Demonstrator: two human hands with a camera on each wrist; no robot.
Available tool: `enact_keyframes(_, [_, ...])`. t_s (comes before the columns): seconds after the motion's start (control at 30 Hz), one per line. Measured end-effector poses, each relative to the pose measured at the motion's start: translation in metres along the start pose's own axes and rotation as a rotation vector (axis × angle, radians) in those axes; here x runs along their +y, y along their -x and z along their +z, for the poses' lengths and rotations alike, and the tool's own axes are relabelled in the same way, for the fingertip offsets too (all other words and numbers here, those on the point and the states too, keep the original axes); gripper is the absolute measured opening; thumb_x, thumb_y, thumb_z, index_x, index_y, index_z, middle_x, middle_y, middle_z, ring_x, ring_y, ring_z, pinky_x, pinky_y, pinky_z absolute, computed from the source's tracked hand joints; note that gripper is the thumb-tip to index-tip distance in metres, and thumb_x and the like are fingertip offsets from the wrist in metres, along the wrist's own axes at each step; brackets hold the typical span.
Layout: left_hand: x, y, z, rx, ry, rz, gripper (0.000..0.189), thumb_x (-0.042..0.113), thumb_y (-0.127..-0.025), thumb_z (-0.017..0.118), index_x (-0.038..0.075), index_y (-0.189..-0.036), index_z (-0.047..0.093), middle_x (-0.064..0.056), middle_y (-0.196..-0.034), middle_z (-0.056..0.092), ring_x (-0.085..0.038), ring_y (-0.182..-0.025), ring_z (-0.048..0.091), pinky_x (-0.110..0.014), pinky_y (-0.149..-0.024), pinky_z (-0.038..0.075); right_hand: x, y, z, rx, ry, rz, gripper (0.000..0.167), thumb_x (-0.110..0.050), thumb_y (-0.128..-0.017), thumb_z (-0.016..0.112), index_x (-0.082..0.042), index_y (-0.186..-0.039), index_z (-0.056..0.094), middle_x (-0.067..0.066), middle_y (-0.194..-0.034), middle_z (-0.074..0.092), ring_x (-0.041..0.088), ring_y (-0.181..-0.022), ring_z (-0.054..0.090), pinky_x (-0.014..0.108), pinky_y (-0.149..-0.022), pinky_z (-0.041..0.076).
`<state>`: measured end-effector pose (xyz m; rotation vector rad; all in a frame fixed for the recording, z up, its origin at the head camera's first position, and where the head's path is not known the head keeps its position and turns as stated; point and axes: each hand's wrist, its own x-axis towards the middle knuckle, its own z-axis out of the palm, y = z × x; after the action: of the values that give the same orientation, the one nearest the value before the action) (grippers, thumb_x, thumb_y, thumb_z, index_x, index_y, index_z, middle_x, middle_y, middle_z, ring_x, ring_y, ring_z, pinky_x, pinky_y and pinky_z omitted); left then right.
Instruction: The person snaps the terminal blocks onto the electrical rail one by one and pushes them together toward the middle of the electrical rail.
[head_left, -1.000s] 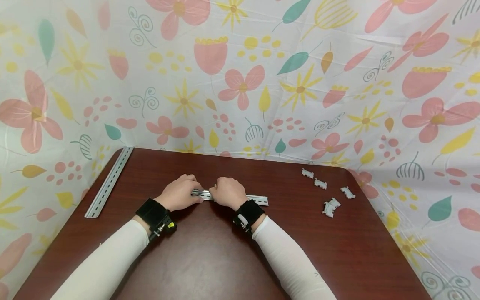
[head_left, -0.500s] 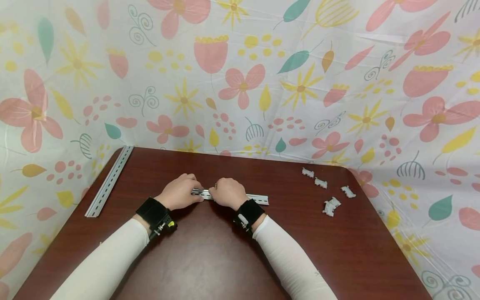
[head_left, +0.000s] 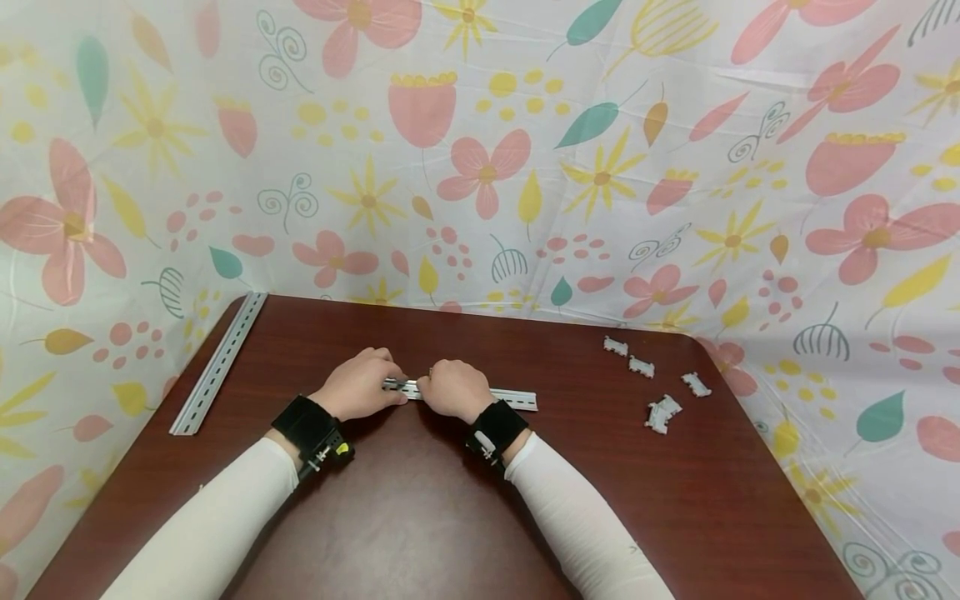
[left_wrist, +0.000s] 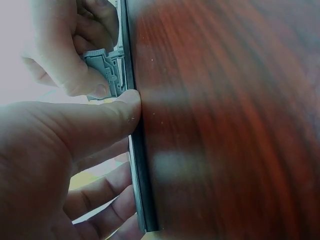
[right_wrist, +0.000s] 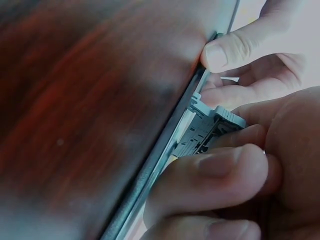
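Note:
A short slotted metal DIN rail [head_left: 519, 401] lies crosswise on the dark red table. My left hand [head_left: 360, 385] grips its left part, with the thumb [left_wrist: 122, 107] on the near edge and the fingers on the far side. Just right of it, my right hand [head_left: 455, 390] pinches a grey plastic terminal block [right_wrist: 202, 130] against the rail. One end of the block touches the rail's edge in the right wrist view, and the block stands out from the rail [left_wrist: 127, 55] in the left wrist view. In the head view my right hand covers the block.
A longer slotted rail [head_left: 219, 367] lies along the table's left edge. Several grey plastic blocks are at the right: one [head_left: 616, 347] by the back edge, another [head_left: 641, 367] beside it, one [head_left: 696, 384] farther right and a cluster [head_left: 663, 414] nearer. A flowered curtain [head_left: 480, 275] hangs behind the table.
My right hand has shifted very slightly left and its knuckles have dipped a little. The left hand and the rail look unmoved.

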<state>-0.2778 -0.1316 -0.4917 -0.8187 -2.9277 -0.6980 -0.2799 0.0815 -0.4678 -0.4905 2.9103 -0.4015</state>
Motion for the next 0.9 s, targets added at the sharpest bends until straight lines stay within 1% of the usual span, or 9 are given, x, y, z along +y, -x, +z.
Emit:
enact_keyframes(0.13, [0.0002,-0.0001,0.0002,0.001,-0.003,0.004,0.027,0.03,-0.095,0.092,0.017,-0.118,0.089,0.005,-0.102,0.065,-0.019,-0.095,0.057,-0.037,-0.078,0.053,-0.0014,0.0009,0.001,0.002,0.024,0.009,0.047,-0.032,-0.114,0.056,-0.016,-0.072,0.07,0.004,-0.07,0.063,0.022,-0.062,0.061,0.042,-0.054,0.05])
enact_keyframes(0.37, [0.0014,0.0006,0.0,0.0,-0.012,-0.008,0.03,0.032,-0.095,0.092,0.015,-0.119,0.089,0.005,-0.103,0.066,-0.02,-0.097,0.059,-0.037,-0.079,0.054,-0.0036,0.0021,0.003,0.005,0.077,0.014,0.052,-0.032,-0.114,0.055,-0.016,-0.067,0.069,0.005,-0.068,0.063,0.023,-0.061,0.062,0.044,-0.052,0.052])
enact_keyframes(0.6, [0.0015,0.0004,0.0004,0.003,-0.017,-0.005,0.029,0.032,-0.095,0.092,0.015,-0.118,0.089,0.004,-0.103,0.066,-0.019,-0.097,0.059,-0.036,-0.078,0.054,-0.0061,0.0045,0.0011,-0.01,0.109,0.022,0.053,-0.034,-0.115,0.054,-0.016,-0.067,0.069,0.005,-0.07,0.064,0.023,-0.063,0.063,0.047,-0.055,0.055])
enact_keyframes(0.7, [0.002,0.0006,0.0,0.005,-0.014,-0.003,0.029,0.032,-0.095,0.092,0.015,-0.119,0.089,0.004,-0.103,0.066,-0.019,-0.097,0.059,-0.037,-0.078,0.054,-0.006,0.0043,0.0007,-0.023,0.13,0.005,0.053,-0.034,-0.116,0.055,-0.017,-0.067,0.069,0.005,-0.07,0.065,0.024,-0.066,0.065,0.049,-0.056,0.057])
enact_keyframes(0.73, [0.0021,0.0007,-0.0001,0.005,-0.014,-0.003,0.029,0.032,-0.095,0.092,0.015,-0.119,0.089,0.004,-0.103,0.066,-0.019,-0.097,0.059,-0.037,-0.078,0.054,0.0011,-0.0017,0.0094,-0.002,0.138,-0.02,0.055,-0.037,-0.116,0.052,-0.018,-0.068,0.069,0.004,-0.071,0.065,0.023,-0.067,0.066,0.049,-0.056,0.057])
enact_keyframes(0.8, [0.0025,0.0008,-0.0006,0.006,-0.013,-0.001,0.029,0.032,-0.095,0.092,0.015,-0.119,0.089,0.004,-0.103,0.066,-0.02,-0.097,0.059,-0.037,-0.078,0.054,0.001,-0.0013,0.0096,0.002,0.161,-0.04,0.054,-0.034,-0.116,0.054,-0.018,-0.067,0.069,0.003,-0.071,0.066,0.023,-0.068,0.067,0.049,-0.056,0.058])
enact_keyframes(0.9, [0.0029,0.0013,-0.0013,0.009,-0.015,0.003,0.029,0.031,-0.095,0.092,0.015,-0.118,0.089,0.004,-0.103,0.066,-0.02,-0.097,0.059,-0.038,-0.078,0.054,-0.0001,0.0003,0.0093,0.006,0.192,-0.06,0.053,-0.032,-0.115,0.054,-0.019,-0.066,0.067,0.001,-0.069,0.064,0.021,-0.066,0.064,0.046,-0.053,0.056])
